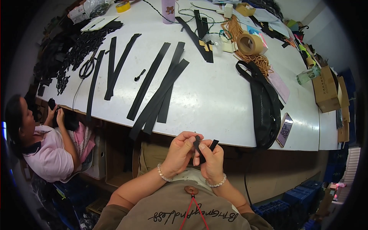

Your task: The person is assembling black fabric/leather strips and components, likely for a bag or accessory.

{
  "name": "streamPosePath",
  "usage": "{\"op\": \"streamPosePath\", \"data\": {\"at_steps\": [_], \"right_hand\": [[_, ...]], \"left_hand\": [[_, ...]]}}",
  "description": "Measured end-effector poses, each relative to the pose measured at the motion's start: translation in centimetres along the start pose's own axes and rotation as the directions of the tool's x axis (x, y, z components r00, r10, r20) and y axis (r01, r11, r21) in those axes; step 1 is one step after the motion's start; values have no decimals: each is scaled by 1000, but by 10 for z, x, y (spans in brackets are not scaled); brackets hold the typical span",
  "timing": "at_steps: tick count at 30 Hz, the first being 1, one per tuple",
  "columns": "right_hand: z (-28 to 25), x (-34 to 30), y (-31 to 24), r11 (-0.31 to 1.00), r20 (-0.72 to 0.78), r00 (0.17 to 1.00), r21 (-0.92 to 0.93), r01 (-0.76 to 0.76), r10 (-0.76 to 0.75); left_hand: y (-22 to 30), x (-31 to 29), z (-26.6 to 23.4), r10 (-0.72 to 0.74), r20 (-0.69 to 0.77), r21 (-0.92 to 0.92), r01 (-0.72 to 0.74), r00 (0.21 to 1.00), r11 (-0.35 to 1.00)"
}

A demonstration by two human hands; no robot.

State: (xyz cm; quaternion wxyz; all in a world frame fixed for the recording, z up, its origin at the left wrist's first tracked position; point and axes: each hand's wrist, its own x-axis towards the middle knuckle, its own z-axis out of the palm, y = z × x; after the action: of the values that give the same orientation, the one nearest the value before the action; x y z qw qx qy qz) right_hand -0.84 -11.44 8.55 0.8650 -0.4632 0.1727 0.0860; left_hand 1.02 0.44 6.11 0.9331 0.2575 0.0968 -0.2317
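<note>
Close in front of my body, just off the table's near edge, my left hand (181, 152) and my right hand (212, 158) work together on a short black strap piece (197, 143). The left thumb and fingertips pinch its upper end. The right fingers are closed around its lower part, and a dark straight end sticks out past the right thumb. Whether this is one folded piece or two cannot be made out. Beyond my hands, several long black webbing strips (151, 82) lie on the white table (214, 103), some crossing each other.
A black bag (264, 109) and a phone (284, 129) lie at the right. Scissors (87, 68) and a heap of black pieces (73, 50) are at the left. Farther back sit a tape roll (250, 44) and a purple cup (168, 11). A co-worker (50, 149) sits at the left, handling black material.
</note>
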Motion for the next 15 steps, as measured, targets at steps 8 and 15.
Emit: {"op": "streamPosePath", "data": {"at_steps": [8,15], "right_hand": [[-5,1,-5,996,39,997,67,-63,60],[-4,2,-5,993,53,997,107,-55,50]], "left_hand": [[-2,0,0,101,-49,126,-94,994,988],[-6,-1,-4,146,1,245,-142,989,959]]}}
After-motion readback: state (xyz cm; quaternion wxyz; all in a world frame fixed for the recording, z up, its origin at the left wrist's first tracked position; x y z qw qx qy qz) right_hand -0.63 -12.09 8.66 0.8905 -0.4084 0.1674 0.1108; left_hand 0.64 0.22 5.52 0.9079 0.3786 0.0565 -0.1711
